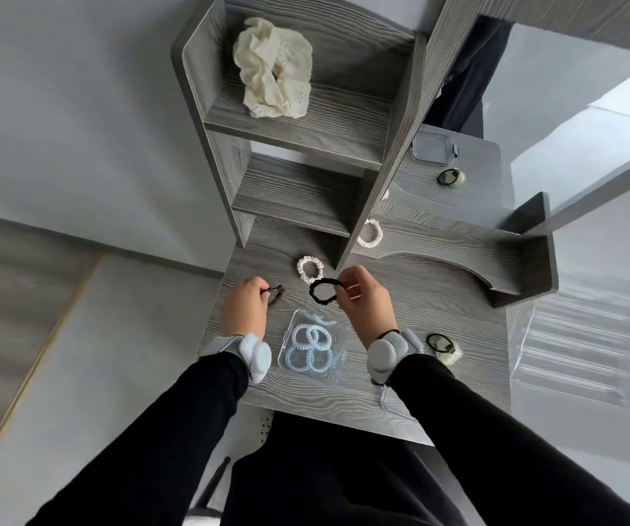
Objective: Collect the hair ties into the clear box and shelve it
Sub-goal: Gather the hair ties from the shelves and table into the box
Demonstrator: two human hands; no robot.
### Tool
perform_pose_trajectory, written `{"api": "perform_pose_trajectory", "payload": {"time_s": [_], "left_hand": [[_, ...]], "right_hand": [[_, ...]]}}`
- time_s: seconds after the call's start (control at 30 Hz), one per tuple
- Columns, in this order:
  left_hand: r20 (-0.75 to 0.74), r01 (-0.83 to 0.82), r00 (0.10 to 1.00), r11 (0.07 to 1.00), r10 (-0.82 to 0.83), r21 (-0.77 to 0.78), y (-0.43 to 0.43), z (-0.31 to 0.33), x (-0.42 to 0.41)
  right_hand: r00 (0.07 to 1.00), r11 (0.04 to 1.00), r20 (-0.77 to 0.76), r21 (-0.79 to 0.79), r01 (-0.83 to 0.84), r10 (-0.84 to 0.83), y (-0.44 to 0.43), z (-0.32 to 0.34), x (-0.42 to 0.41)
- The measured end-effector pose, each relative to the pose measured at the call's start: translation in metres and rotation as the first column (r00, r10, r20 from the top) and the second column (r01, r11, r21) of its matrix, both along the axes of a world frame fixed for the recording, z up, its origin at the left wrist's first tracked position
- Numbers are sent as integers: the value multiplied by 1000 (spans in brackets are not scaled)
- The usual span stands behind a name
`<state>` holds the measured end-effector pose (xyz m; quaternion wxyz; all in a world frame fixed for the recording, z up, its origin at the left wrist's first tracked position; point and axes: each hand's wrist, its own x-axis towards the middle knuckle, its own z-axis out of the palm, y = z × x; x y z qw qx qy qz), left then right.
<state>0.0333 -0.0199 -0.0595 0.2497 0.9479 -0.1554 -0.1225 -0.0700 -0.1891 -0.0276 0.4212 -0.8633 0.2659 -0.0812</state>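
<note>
Right hand [364, 298], just right of the frame's centre, pinches a black hair tie [325, 291] between thumb and fingertips; the loop hangs out to the left of the hand, above the grey wood-grain desk [438, 298]. Left hand [245, 307], to the left of centre, is curled with its fingers closed on a dark brown hair tie [276, 291] that pokes out to the right of the fingertips and lies low against the desk. Both wrists carry grey strap-on devices and both arms are in black sleeves.

Between the two wrists, lower centre, sits the clear box [315, 345], open on the desk, with several pale blue spiral hair ties [311, 349] inside and a whitish one at its far end. Above the black tie lies a cream scrunchie [310, 269], flat on the desk. A second cream scrunchie [369, 233] lies further up and right, partly hidden behind the upright panel of the shelf unit [298, 138]. At the lower right, just beside the right wrist, a black tie with a cream pom-pom [445, 347] rests on the desk. A similar one [451, 176] shows at upper right, near a clear lid [433, 147]. On the upper shelf, a crumpled cream cloth [273, 68] lies.
</note>
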Motion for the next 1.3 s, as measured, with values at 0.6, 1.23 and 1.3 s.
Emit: {"api": "perform_pose_trajectory", "payload": {"time_s": [0.6,1.23,1.3], "left_hand": [[115,79,992,970,-54,-228,13,59,-26],[-272,398,887,917,-374,36,-37,43,-63],[-255,382,898,923,-358,47,-42,39,-61]], "right_hand": [[871,931,-400,-98,-350,285,58,-10,-22],[950,976,-302,-169,-139,83,-3,3,-63],[949,980,-306,-154,-126,74,-9,2,-64]]}}
